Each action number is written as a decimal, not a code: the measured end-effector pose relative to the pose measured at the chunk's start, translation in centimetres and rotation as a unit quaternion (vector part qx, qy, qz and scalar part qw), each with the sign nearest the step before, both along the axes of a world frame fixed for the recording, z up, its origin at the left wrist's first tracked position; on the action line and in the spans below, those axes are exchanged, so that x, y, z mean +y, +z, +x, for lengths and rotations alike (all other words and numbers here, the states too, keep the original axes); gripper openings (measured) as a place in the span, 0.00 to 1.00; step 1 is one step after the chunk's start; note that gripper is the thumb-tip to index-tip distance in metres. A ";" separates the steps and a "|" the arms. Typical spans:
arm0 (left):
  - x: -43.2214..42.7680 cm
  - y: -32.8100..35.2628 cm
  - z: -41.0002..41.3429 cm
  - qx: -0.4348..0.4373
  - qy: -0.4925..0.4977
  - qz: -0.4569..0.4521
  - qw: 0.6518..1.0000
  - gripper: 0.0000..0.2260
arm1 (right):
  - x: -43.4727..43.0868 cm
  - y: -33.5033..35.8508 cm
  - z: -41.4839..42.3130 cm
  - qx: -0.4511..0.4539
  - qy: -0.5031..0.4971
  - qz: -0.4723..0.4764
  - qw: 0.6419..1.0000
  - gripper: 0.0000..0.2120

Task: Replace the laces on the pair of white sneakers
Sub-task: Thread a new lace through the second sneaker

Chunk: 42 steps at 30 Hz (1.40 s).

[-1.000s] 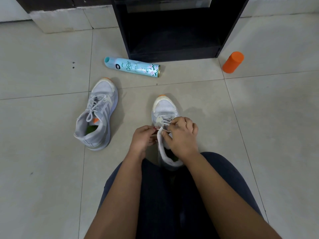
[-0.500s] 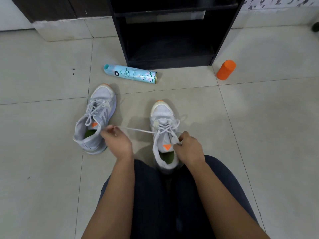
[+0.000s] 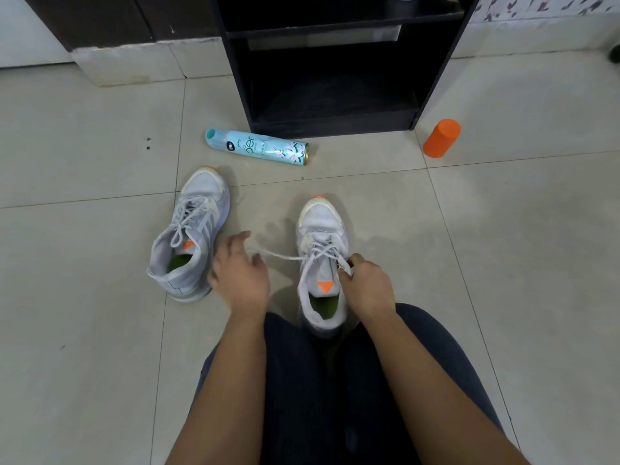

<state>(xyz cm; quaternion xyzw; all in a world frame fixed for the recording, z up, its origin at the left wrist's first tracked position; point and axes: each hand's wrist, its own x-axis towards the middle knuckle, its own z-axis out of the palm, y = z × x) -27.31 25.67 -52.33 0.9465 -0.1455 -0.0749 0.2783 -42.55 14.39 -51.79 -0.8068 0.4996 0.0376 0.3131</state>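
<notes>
One lace let go (left hand now spread).

Ahead of you, pale glossy floor tiles run in large squares with thin dark grout lines, scuffed and dusty in places. A black open shelf unit stands on the floor at top centre, its inside in deep shadow. To its left, a dark cabinet sits on a chipped tiled plinth. At upper right, the wall shows a leaf pattern. The light is soft and even.
</notes>
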 end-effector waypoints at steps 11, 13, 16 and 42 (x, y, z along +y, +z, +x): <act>-0.9 -0.3 -1.1 0.015 -0.100 0.024 0.995 0.08 | 0.0 0.0 0.4 -0.020 -0.004 0.001 1.000 0.11; -1.4 0.2 -1.8 -0.005 -0.102 0.044 0.994 0.08 | 0.0 -0.1 0.5 -0.018 -0.008 0.011 1.000 0.11; -1.5 1.2 -2.7 -0.008 -0.079 -0.009 0.997 0.07 | -0.3 -0.3 0.6 -0.091 -0.073 0.129 0.985 0.12; -2.9 2.0 -3.0 0.437 0.147 -0.330 0.823 0.04 | -1.9 0.8 0.6 -0.245 -0.383 0.413 0.789 0.09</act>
